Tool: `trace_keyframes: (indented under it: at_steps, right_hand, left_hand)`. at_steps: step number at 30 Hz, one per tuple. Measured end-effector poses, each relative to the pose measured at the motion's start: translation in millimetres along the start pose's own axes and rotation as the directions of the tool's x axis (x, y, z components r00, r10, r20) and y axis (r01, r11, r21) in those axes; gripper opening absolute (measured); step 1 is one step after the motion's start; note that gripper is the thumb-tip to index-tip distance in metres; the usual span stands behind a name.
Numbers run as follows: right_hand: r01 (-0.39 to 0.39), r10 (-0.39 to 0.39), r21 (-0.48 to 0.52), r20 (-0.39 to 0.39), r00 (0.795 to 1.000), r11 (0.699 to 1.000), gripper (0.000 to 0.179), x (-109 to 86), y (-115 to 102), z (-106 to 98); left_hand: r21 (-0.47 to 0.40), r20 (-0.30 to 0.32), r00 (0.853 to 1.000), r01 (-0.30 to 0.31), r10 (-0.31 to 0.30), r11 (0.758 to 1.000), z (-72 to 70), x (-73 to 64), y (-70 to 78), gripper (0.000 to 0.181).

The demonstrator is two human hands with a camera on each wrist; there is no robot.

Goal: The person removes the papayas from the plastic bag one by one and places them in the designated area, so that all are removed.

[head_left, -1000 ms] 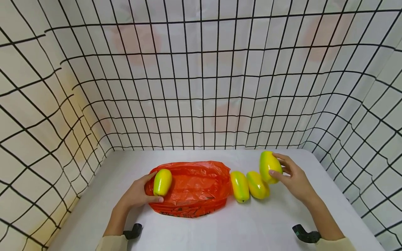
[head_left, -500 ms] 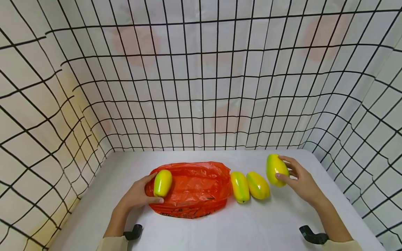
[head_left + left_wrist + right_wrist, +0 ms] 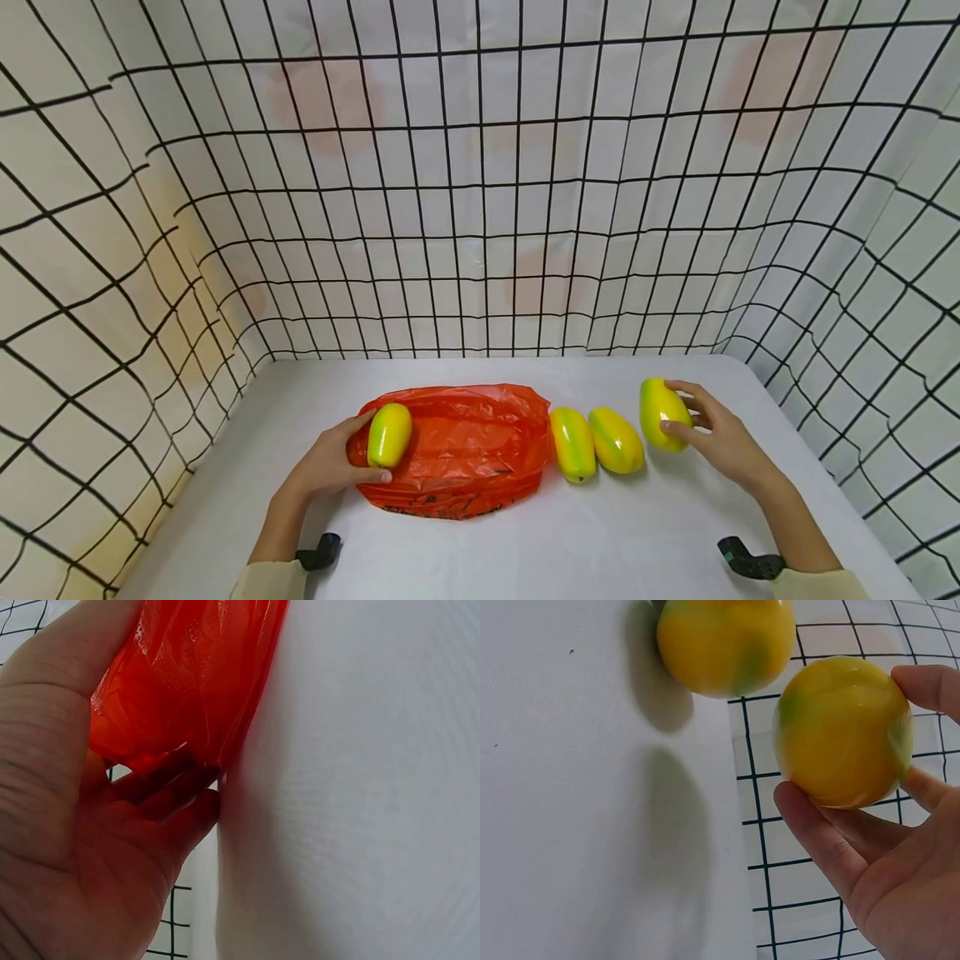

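Note:
My right hand (image 3: 708, 429) holds a glossy yellow-green oblong fruit (image 3: 665, 415) upright between thumb and fingers. The right wrist view shows this fruit (image 3: 844, 735) from its end, its shadow falling apart from it on the white surface. My left hand (image 3: 337, 460) grips the left end of a red plastic bag (image 3: 472, 450), thumb on the near side. Another such fruit (image 3: 389, 436) is at that end, between thumb and fingers in the head view. Close up, the bag (image 3: 187, 675) lies against the left fingers (image 3: 199, 817) and hides that fruit.
Two more yellow-green fruits, one (image 3: 573, 446) at the bag's right end and one (image 3: 617, 442) beside it, lie on the white table (image 3: 600, 542). A black wire grid (image 3: 480, 208) over white sheeting stands behind and along both sides.
My right hand has carried its fruit right and slightly lower, away from the two lying on the table. My left hand and the bag stay in place.

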State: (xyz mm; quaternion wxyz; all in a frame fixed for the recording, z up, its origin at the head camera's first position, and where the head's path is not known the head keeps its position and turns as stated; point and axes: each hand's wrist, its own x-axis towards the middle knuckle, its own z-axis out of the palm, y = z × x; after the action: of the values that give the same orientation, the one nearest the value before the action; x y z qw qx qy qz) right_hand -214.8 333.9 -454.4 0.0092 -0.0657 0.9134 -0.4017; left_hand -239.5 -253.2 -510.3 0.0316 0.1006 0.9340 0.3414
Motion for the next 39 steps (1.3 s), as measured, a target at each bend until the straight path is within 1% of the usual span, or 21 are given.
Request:
trace_keyframes:
  at_steps: [5,14,22,27,39]
  right_hand:
    - [-0.008,0.008,0.0,0.015,1.0,1.0,0.072,-1.2,2,1]
    - [-0.022,0.022,-0.01,0.03,0.999,1.0,0.072,0.3,11,6]
    - [-0.075,0.076,-0.024,0.055,0.996,0.997,0.075,2.2,13,10]
    - [-0.097,0.097,-0.014,0.07,0.993,0.995,0.078,1.9,11,10]
    - [-0.134,0.138,-0.054,0.095,0.986,0.99,0.087,3.5,18,12]
  left_hand:
    - [-0.009,-0.004,1.0,0.009,-0.009,1.0,0.5,0.5,0.5,0.109]
    - [-0.011,0.001,1.0,0.008,-0.008,1.0,0.8,-0.1,1.7,0.109]
    - [0.007,0.004,1.0,-0.02,0.02,1.0,-1.7,0.8,1.2,0.108]
    - [0.007,0.009,1.0,-0.015,0.015,1.0,-2.5,1.0,2.6,0.108]
    - [0.001,0.013,1.0,-0.019,0.019,1.0,-2.2,1.0,0.9,0.107]
